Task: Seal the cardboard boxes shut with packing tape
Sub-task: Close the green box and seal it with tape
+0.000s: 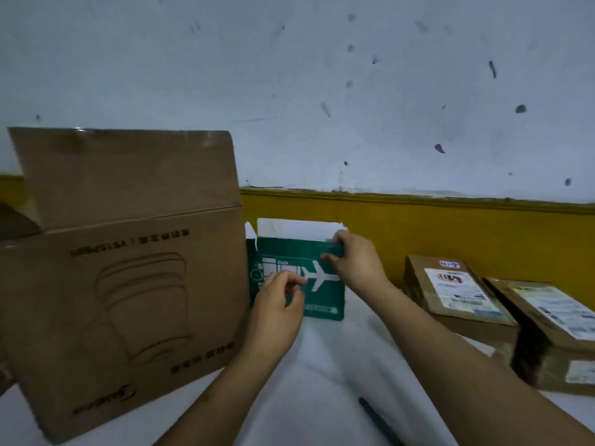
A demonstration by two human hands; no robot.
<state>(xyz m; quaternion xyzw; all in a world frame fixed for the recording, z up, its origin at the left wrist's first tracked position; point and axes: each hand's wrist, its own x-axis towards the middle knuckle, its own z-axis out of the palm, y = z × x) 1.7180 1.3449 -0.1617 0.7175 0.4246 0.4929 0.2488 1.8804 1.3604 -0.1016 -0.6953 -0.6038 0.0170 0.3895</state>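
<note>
Green box (323, 300), flaps up, beside large brown box (122, 300).
Right grip (352, 259) pinching its upper right edge; left grip (280, 300) curled at its front, hold unclear.

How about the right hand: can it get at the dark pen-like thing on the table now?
Probably yes. The right hand grips the green box at its top corner, so it must let go first. The dark pen-like thing lies on bare table beside that forearm, with nothing on or around it.

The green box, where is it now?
Head view, centre: the green box stands just right of the big brown box, the left hand and right hand at its front.
</note>
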